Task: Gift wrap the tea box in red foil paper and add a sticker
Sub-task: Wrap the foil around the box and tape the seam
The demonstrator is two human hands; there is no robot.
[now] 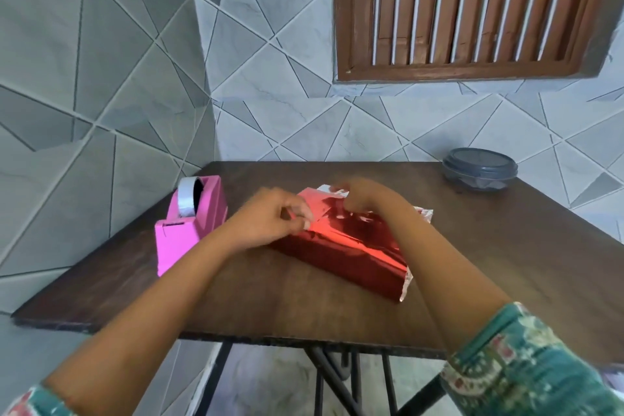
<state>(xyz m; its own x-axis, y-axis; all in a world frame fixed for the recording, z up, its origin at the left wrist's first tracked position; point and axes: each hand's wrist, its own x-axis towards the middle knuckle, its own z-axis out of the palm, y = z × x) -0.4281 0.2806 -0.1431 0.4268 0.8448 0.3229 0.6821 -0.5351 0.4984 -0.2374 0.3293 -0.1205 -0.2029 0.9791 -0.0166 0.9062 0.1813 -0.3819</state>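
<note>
While your left hand [270, 217] pinches the red foil paper [344, 255], your right hand [366, 200] curls round its far flap; the pink tape dispenser [189, 228] stands at the left edge of the table [287, 311].

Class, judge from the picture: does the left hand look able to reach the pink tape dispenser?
Probably yes: the tape dispenser stands just beside the left hand, nothing between them, though that hand pinches the red foil and must let go.
</note>
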